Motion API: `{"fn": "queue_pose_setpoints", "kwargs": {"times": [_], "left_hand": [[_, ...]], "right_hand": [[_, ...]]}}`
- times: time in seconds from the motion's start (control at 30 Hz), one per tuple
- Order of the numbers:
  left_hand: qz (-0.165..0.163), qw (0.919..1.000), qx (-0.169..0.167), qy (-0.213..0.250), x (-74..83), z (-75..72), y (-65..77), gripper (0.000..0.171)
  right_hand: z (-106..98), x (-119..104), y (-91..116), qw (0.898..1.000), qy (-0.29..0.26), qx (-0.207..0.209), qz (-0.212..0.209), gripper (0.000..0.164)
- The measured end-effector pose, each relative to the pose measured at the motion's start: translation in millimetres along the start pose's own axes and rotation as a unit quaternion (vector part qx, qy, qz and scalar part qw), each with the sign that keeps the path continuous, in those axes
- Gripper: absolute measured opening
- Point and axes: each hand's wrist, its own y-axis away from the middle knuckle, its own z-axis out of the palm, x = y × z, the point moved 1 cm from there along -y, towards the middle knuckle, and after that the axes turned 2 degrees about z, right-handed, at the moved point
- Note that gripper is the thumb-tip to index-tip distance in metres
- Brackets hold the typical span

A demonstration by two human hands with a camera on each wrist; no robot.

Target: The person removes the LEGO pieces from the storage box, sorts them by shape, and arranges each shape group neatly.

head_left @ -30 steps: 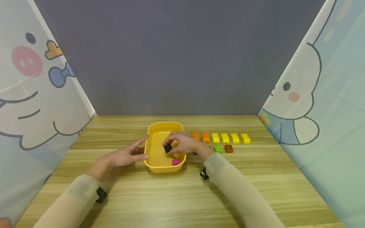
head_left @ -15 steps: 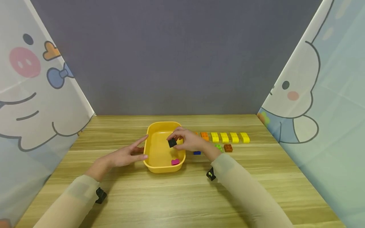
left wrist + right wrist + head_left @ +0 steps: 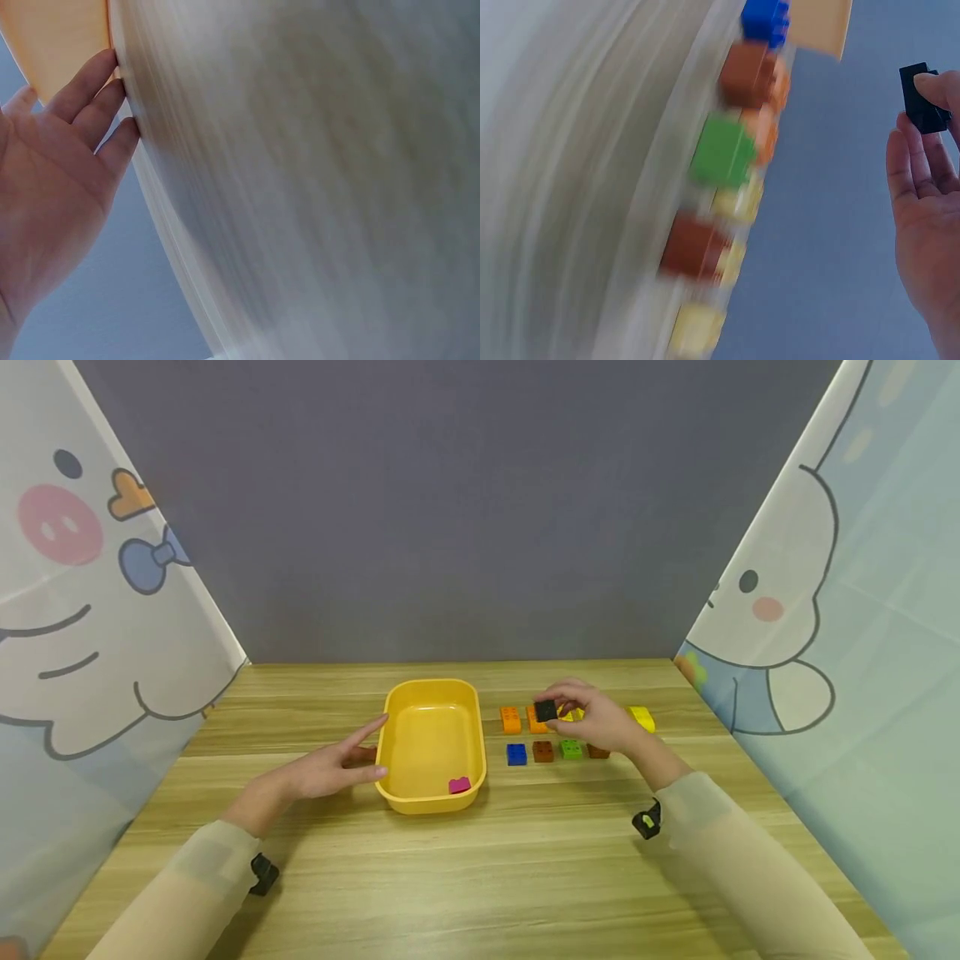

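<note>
My right hand [image 3: 600, 718] pinches a black toy brick [image 3: 545, 710] between thumb and fingers, above the rows of bricks right of the bin. In the right wrist view the black brick [image 3: 922, 97] is held clear of the table. My left hand [image 3: 326, 770] rests with extended fingers against the left side of a yellow plastic bin [image 3: 431, 805]; the left wrist view shows its fingertips at the bin's wall [image 3: 67, 37]. One pink brick [image 3: 460, 785] lies inside the bin, by its near right corner.
The front row has a blue brick [image 3: 517, 754], brown brick [image 3: 543, 751], green brick [image 3: 571, 749] and another brown brick [image 3: 597, 752]. Behind are orange bricks [image 3: 511, 719] and yellow bricks [image 3: 641, 718], partly hidden by my right hand. Fabric walls enclose the wooden table [image 3: 420, 885].
My right hand has lifted the black brick out of the bin and carried it right, over the back row of bricks. The left hand has stayed at the bin.
</note>
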Motion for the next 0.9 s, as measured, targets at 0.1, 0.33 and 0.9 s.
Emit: {"fn": "queue_pose_setpoints", "kwargs": {"times": [0.1,0.33,0.9], "left_hand": [[-0.001,1.0000,0.002,0.001,-0.5,0.1,1.1,0.089],[0.002,1.0000,-0.004,0.005,0.6,0.5,1.1,0.089],[-0.008,1.0000,-0.003,-0.001,1.4,-0.7,2.2,0.090]], "right_hand": [[-14.3,12.2,15.1,1.000,0.006,0.013,0.008,0.040],[-38.0,42.3,49.8,0.998,0.037,0.040,0.034,0.040],[-52.6,97.2,88.1,0.990,0.065,-0.026,0.123,0.040]]}}
